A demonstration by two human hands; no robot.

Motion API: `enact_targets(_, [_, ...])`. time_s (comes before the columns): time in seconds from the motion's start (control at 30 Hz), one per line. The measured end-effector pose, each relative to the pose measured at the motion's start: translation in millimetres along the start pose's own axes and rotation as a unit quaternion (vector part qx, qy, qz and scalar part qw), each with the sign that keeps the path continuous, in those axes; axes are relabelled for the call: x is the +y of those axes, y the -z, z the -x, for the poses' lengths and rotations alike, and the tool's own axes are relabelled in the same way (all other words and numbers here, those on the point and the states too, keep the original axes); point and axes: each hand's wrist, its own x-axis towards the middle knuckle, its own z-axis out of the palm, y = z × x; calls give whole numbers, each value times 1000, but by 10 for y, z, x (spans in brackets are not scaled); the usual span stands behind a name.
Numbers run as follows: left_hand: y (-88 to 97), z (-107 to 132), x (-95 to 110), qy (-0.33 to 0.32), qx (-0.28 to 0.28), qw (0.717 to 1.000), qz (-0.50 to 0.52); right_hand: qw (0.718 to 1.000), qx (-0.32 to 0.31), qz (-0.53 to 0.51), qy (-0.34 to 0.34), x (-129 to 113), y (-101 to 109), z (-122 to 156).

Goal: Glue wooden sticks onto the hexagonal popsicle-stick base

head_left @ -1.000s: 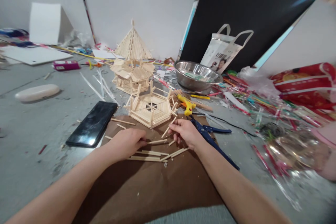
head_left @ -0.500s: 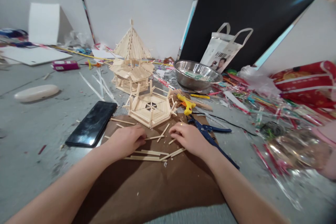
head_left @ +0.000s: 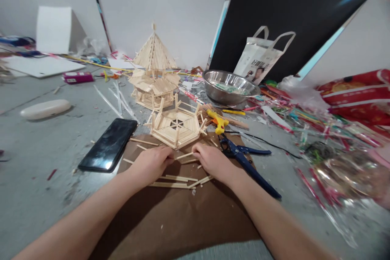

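My left hand (head_left: pixel 151 164) and my right hand (head_left: pixel 213 160) rest knuckles-up on a brown paper sheet (head_left: pixel 183 219), fingers curled. Between their fingertips lie short wooden sticks (head_left: pixel 184 156); both hands pinch at them. More loose sticks (head_left: pixel 176 181) lie just below the hands. Right behind them stands a hexagonal stick base (head_left: pixel 176 126), and farther back a stick pagoda (head_left: pixel 153 74) with a pointed roof.
A black phone (head_left: pixel 109 144) lies left of the paper. Blue-handled pliers (head_left: pixel 247 161) and a yellow glue gun (head_left: pixel 217 120) lie to the right. Farther right are a steel bowl (head_left: pixel 229 87), a paper bag (head_left: pixel 258 57) and scattered plastic wrappers (head_left: pixel 307 130).
My right hand lowered the stick it held up and moved left and down onto the paper. Both hands have come closer together over the short sticks.
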Motion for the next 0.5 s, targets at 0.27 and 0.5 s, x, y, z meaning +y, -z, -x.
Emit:
enact_targets(0.27, [-70,-31,-15,-50,-2,998,35,1000,1,0,-3,36,-10,64])
enact_targets(0.5, [-10,7,16,-33,-4,990,136,999,-12,-29,-11,-28,-53,75])
